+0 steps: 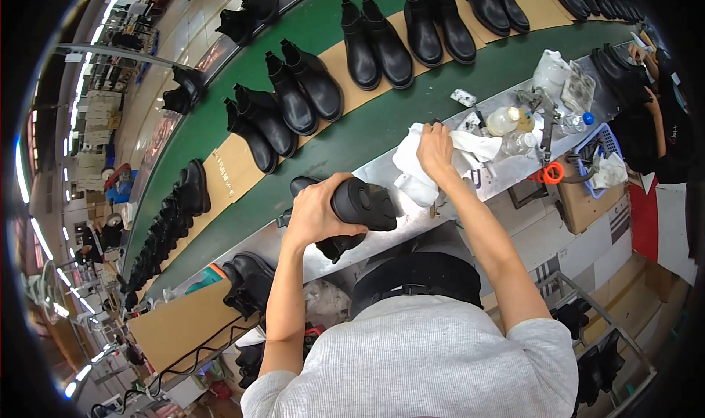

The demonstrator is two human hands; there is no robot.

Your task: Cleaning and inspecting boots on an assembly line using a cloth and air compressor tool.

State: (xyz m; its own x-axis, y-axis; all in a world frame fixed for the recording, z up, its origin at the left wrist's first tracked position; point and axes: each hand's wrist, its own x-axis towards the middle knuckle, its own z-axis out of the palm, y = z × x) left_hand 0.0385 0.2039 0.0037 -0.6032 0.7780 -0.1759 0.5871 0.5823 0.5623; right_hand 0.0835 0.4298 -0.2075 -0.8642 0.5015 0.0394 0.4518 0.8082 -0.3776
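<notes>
Here, left hand gripping black boot, right hand seemingly clutching white cloth

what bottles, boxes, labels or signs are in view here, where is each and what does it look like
Clear plastic bottle: on the metal bench right of the right hand, rounded, yellowish liquid.
Clear bottle, blue cap: further right, lying down.
Cardboard box: below the bench edge, brown.
Cardboard sheet: lower left, plain brown.
No readable sign or screen.

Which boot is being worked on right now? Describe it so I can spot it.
Find the green conveyor belt carrying pairs of black boots, then the grey metal bench along its near edge. The boot lies sideways there in the left hand, sole showing; the others stand upright on the belt.
</notes>
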